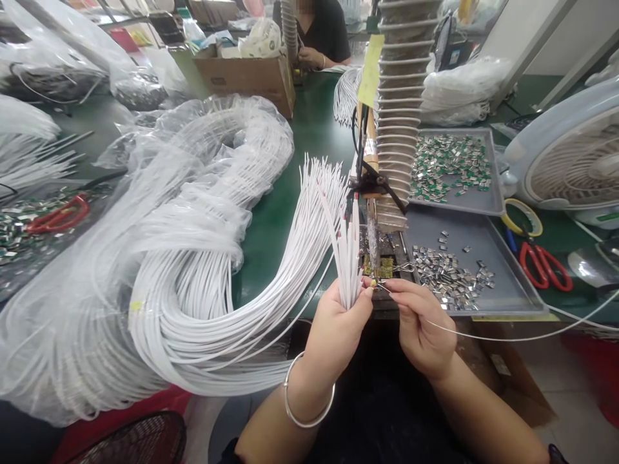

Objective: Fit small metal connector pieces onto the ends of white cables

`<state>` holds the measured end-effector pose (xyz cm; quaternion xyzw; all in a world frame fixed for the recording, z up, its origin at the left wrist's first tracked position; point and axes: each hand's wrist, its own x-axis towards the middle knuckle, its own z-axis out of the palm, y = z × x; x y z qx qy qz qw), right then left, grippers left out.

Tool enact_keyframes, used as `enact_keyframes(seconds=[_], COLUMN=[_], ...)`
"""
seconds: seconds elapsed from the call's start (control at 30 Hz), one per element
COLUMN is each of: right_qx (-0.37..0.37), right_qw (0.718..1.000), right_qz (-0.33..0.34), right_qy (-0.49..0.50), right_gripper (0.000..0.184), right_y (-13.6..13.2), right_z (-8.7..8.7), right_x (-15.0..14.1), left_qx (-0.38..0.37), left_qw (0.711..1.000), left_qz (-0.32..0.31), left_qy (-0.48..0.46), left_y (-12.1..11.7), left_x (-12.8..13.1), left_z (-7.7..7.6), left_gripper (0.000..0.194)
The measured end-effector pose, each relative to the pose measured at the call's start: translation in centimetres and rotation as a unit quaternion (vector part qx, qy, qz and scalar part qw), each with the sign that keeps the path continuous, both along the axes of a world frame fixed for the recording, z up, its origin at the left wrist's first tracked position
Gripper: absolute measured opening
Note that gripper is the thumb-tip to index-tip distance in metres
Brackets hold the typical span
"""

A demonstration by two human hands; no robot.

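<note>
My left hand (341, 328) is closed around a small bunch of white cables (347, 270) with reddish tips, standing upright. Its thumb and forefinger also pinch something tiny beside the hot end of a soldering iron (372, 232). Closed in a pinch, my right hand (425, 322) holds a thin pale wire (488, 336), whose end reaches the same spot while the rest trails off to the right. Just behind the fingertips lies a yellowish cleaning pad (380, 267). A large bundle of white cables (300, 251) curves across the table on the left.
A ribbed duct (401, 103) hangs over the iron. On the right are a tray of green-and-silver connectors (496, 171), a tray of metal connectors (512, 277), red-handled scissors (546, 265), tape (534, 219) and a fan (570, 148). A carton (251, 80) and another person (329, 32) are opposite.
</note>
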<state>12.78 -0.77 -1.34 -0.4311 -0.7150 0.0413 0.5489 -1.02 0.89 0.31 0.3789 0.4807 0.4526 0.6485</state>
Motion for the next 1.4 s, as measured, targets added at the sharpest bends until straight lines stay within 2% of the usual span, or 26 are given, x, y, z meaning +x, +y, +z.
enact_keyframes(seconds=[0.57,1.13,1.4], right_qx=[0.032,0.017,0.031], right_qw=[0.999,1.000,0.999], right_qz=[0.006,0.000,-0.007], right_qy=[-0.013,-0.021,-0.024], right_gripper=[0.027,0.027,0.027], right_y=[0.1,0.0,0.3], right_z=[0.3,-0.2,0.3], right_x=[-0.1,0.0,-0.2], left_qx=[0.005,-0.005,0.000], left_qw=[1.000,1.000,1.000], left_qz=[-0.007,-0.017,-0.014], left_qy=[0.014,0.022,0.018], left_y=[0.0,-0.1,0.0], left_x=[-0.1,-0.1,0.0], left_z=[1.3,0.3,0.7], left_gripper=[0.007,0.008,0.007])
